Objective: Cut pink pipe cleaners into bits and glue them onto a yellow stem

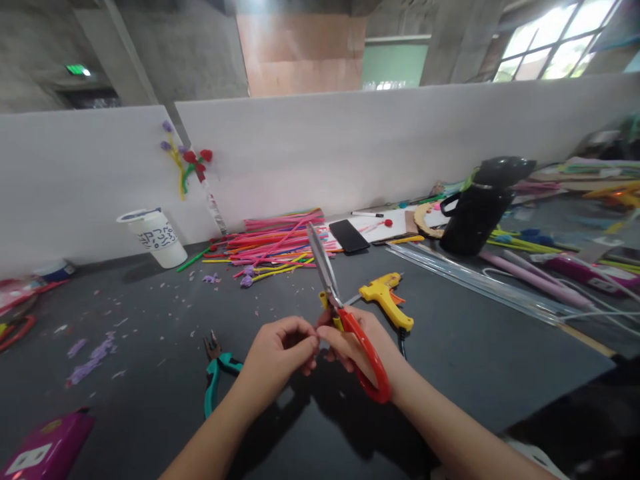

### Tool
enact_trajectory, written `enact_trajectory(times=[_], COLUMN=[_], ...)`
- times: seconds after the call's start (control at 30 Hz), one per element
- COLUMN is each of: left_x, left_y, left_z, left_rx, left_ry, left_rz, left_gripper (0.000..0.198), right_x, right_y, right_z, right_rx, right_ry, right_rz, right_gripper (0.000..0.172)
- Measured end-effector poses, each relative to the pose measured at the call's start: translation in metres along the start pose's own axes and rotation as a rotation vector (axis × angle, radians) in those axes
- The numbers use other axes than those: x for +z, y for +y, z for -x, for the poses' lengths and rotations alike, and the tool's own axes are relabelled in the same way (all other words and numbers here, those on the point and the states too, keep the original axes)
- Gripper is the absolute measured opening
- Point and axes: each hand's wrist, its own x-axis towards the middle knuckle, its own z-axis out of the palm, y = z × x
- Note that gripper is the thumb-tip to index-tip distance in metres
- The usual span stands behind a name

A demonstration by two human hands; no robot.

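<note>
My right hand (pixel 357 347) grips red-handled scissors (pixel 350 320), whose closed blades point up and away from me. My left hand (pixel 280 357) is pinched closed right beside it, fingertips meeting the right hand's fingers near the scissors' pivot; what it pinches is too small to make out. Both hands hover above the dark grey table (pixel 150 400). Teal-handled pliers (pixel 216 373) lie just left of my left wrist. A yellow glue gun (pixel 386 298) rests just beyond my right hand.
A heap of coloured pipe cleaners (pixel 273 247) lies by the white partition, with a phone (pixel 349 235) to its right and a white cup (pixel 153 238) to its left. A black kettle (pixel 477 207) stands at right. Purple scraps (pixel 90 353) litter the left; a magenta box (pixel 45 450) sits bottom left.
</note>
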Motion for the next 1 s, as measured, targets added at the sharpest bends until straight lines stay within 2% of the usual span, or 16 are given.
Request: enact_trajectory(times=[0.07, 0.2, 0.3, 0.43, 0.57, 0.67, 0.73, 0.93, 1.0], left_x=[-0.0001, -0.0016, -0.0019, -0.0014, -0.0029, -0.0044, -0.0036, 0.0019, -0.001], left_y=[0.0005, 0.0042, 0.0058, 0.0043, 0.0035, 0.0055, 0.0071, 0.0072, 0.0064], left_z=[0.0002, 0.0007, 0.0011, 0.0004, -0.0008, -0.002, -0.0023, 0.0002, -0.0008], left_rx=[-0.005, -0.002, -0.015, -0.018, -0.026, -0.041, -0.055, -0.125, -0.136], left_ry=[-0.01, -0.01, 0.013, 0.014, -0.002, 0.075, 0.112, -0.09, -0.07], left_rz=[-0.022, -0.033, -0.027, -0.022, -0.017, 0.001, 0.043, 0.2, 0.159], left_gripper=[0.008, 0.007, 0.007, 0.008, 0.014, 0.027, 0.026, 0.022, 0.021], right_x=[0.0006, -0.0013, -0.0038, -0.0027, -0.0015, -0.0036, -0.0043, 0.0019, 0.0019], right_y=[0.001, 0.002, 0.0016, 0.0013, -0.0022, -0.0056, -0.0061, -0.0021, -0.0027], right_z=[-0.0009, -0.003, -0.0038, -0.0022, -0.0005, -0.0004, -0.0005, -0.0011, -0.0027], right_rx=[-0.013, -0.042, -0.058, 0.003, 0.001, -0.039, -0.049, -0.032, -0.057], right_ry=[0.019, 0.144, 0.079, -0.027, 0.009, 0.031, 0.027, 0.031, 0.092], right_rz=[-0.013, -0.028, -0.093, -0.11, -0.041, -0.02, -0.022, -0.026, -0.023], right_gripper=[0.013, 0.02, 0.027, 0.017, 0.008, 0.008, 0.009, 0.009, 0.009])
